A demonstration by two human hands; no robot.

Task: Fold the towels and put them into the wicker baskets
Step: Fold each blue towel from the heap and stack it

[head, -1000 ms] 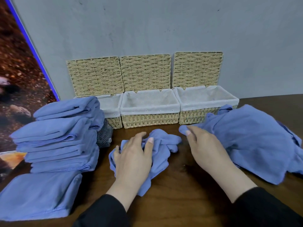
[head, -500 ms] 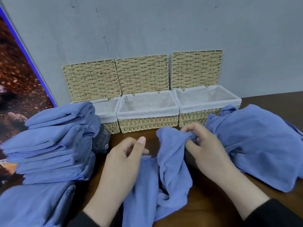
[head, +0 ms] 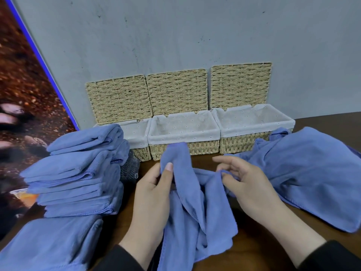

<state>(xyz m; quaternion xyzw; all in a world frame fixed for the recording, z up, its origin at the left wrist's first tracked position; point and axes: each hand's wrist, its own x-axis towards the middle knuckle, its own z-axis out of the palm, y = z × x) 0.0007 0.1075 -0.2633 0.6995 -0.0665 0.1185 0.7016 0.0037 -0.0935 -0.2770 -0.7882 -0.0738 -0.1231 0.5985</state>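
A crumpled blue towel hangs between my hands above the dark wooden table. My left hand pinches its raised left corner with thumb and fingers. My right hand pinches another edge of the same towel to the right. Three wicker baskets with white liners stand in a row by the wall: left basket, middle basket, right basket. Their lids lean open against the wall. No towel shows inside the baskets.
A stack of folded blue towels stands at the left, partly covering the left basket. Another blue towel lies at the near left. A loose pile of blue towels lies at the right. A small grey object sits behind the stack.
The towel lay bunched on the table under my left hand; both hands have since lifted it, and my left hand has taken hold of a corner while the right shifted its pinch.
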